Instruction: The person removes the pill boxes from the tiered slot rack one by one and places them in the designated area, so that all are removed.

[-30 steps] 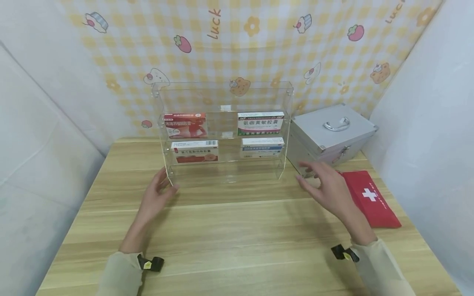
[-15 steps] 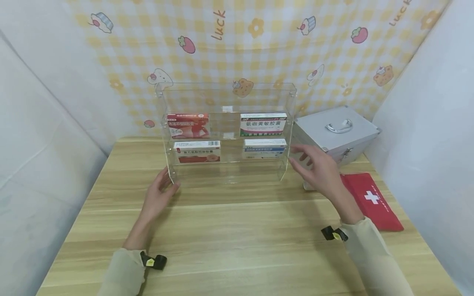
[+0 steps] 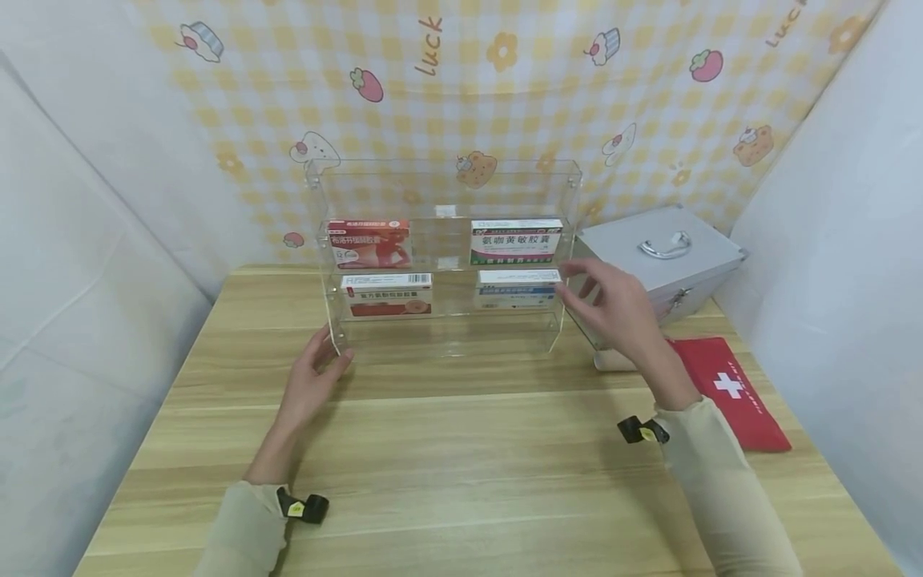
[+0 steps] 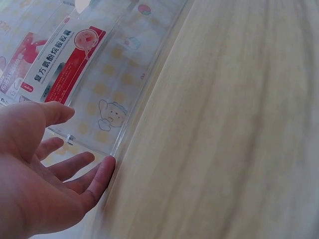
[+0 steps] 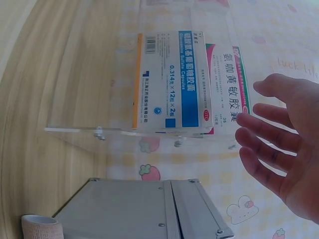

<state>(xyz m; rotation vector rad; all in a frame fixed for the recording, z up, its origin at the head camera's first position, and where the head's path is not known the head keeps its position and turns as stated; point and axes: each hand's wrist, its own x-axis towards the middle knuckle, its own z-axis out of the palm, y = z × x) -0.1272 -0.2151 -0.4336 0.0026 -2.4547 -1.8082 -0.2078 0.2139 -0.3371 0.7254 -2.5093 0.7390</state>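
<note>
A clear acrylic display rack [image 3: 447, 340] stands at the back of the table. On its upper tier are a red medicine box [image 3: 369, 244] at left and a white, pink and green one [image 3: 515, 243] at right. The tier below bears a white and red medicine box [image 3: 387, 296] and a blue and white one [image 3: 517, 293]. My left hand [image 3: 308, 378] is at the rack's lower left corner; in the left wrist view its little fingertip meets the edge, fingers spread. At the rack's right side hovers my right hand [image 3: 616, 308], fingers loosely bent and nothing in them.
Right of the rack sits a silver metal case [image 3: 656, 248] with a handle on top. A red first aid pouch [image 3: 730, 393] lies in front of it, and a beige bandage roll [image 5: 42, 228] is by the case. Behind hangs a yellow checked cloth [image 3: 476, 88].
My right hand has moved left and away from me, from beside the case to the rack's right side. The left hand stays at the lower left corner.
</note>
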